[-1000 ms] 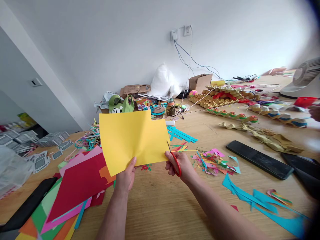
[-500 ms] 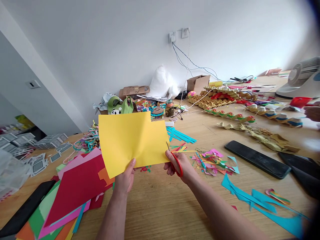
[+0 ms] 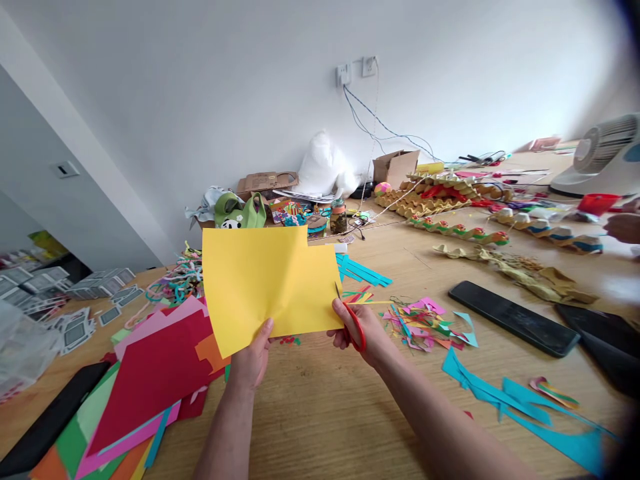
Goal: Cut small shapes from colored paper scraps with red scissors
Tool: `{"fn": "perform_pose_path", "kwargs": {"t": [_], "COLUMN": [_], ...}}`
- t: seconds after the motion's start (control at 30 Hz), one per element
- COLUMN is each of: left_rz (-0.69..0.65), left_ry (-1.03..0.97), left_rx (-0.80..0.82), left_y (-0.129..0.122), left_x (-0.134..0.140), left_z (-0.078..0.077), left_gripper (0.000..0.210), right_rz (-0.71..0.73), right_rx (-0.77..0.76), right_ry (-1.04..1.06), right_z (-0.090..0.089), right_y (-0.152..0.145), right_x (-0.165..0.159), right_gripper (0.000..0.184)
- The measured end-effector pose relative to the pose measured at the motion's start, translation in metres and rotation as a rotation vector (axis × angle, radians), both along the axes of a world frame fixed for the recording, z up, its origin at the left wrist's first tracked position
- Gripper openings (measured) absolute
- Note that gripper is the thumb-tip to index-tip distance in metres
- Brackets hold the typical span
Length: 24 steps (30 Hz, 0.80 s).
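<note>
A sheet of yellow paper [image 3: 250, 280], with a notch out of its upper right corner, is held up over the table. My left hand [image 3: 255, 353] pinches its bottom edge, thumb on the near face. At the sheet's right edge my right hand [image 3: 357, 327] is closed round red-handled scissors [image 3: 356, 327], their dark blade tip pointing up beside the paper. The right fingers also seem to touch the lower right corner of the sheet. How far the blades are apart I cannot tell.
Stacked coloured paper [image 3: 155, 373] lies to the left. Paper scraps [image 3: 420, 323], blue offcuts [image 3: 530, 407] and a black phone-like slab [image 3: 513, 317] are on the right. Egg-carton strips [image 3: 457, 230] and a white fan [image 3: 603, 160] stand farther back. Another person's hand [image 3: 623, 227] shows at the right edge.
The yellow sheet has shifted slightly to the right and its left side has turned a little. Both hands keep their grips, almost in the same place.
</note>
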<state>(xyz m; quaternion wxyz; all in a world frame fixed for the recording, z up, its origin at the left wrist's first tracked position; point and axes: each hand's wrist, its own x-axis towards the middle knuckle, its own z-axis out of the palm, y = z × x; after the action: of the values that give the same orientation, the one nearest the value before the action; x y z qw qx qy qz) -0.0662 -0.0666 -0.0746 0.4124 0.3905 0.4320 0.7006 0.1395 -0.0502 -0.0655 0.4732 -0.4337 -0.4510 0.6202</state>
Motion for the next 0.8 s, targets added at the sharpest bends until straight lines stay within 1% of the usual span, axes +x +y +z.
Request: {"fn": "perform_pose_path", "kwargs": {"t": [0.13, 0.37, 0.5, 0.63, 0.8], "left_rz": [-0.026, -0.049, -0.037, -0.052, -0.075], "left_ry": [-0.017, -0.063, -0.068, -0.042, -0.066], "left_rx": [-0.016, -0.028, -0.015, -0.014, -0.036], "left_y": [0.000, -0.001, -0.001, -0.001, -0.002], "left_x": [-0.001, 0.002, 0.003, 0.004, 0.003], "left_z": [-0.001, 0.004, 0.005, 0.005, 0.004], "left_gripper": [0.056, 0.061, 0.064, 0.062, 0.065], "right_rz": [-0.019, -0.037, -0.042, -0.048, -0.063], "right_rx": [-0.011, -0.044, -0.044, -0.036, -0.003], "right_ry": [-0.014, -0.018, -0.021, -0.029, -0.020], "right_z": [-0.001, -0.003, -0.005, 0.000, 0.005], "right_y": [0.001, 0.000, 0.000, -0.002, -0.003], "right_x": [-0.001, -0.003, -0.003, -0.004, -0.002], "right_gripper": [0.056, 0.051, 0.050, 0.051, 0.052]}}
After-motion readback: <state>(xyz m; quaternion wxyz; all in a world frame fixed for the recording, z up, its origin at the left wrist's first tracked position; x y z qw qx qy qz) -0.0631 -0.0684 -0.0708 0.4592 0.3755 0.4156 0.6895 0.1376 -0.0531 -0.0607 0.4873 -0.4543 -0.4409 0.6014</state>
